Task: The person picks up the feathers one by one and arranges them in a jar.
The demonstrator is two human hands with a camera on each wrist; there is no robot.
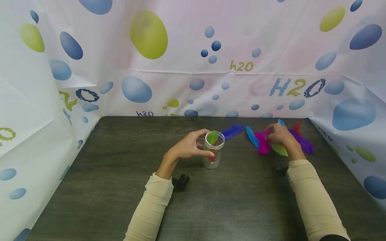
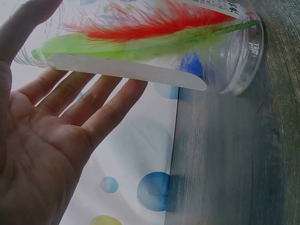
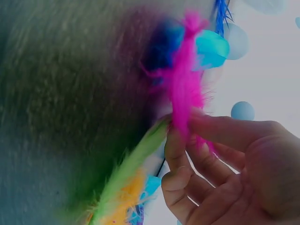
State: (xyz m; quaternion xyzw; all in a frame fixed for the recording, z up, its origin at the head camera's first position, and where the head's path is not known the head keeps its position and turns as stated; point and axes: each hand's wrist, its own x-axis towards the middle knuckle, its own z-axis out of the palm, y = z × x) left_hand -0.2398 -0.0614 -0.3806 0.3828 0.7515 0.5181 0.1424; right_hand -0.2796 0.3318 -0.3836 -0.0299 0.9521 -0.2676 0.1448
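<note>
My left hand (image 1: 190,145) holds an upright clear glass jar (image 1: 208,162), thumb on the near side and fingers behind it. Inside stand a green feather (image 2: 70,47) and a red feather (image 2: 159,24); the green tip reaches the jar's mouth. To the right, my right hand (image 1: 278,134) pinches a magenta feather (image 3: 183,84) between thumb and index finger. A green feather (image 3: 136,164) touches or nearly touches those fingertips; whether it is pinched too cannot be told. A light blue feather (image 1: 252,137) lies left of the magenta one.
A dark blue feather (image 1: 233,131) lies just behind and right of the jar. Beyond my right hand are a purple feather (image 1: 305,143) and a red feather (image 1: 297,128). Behind the dark wooden table (image 1: 120,160) hangs a white sheet (image 1: 181,40) with printed blue and green drops.
</note>
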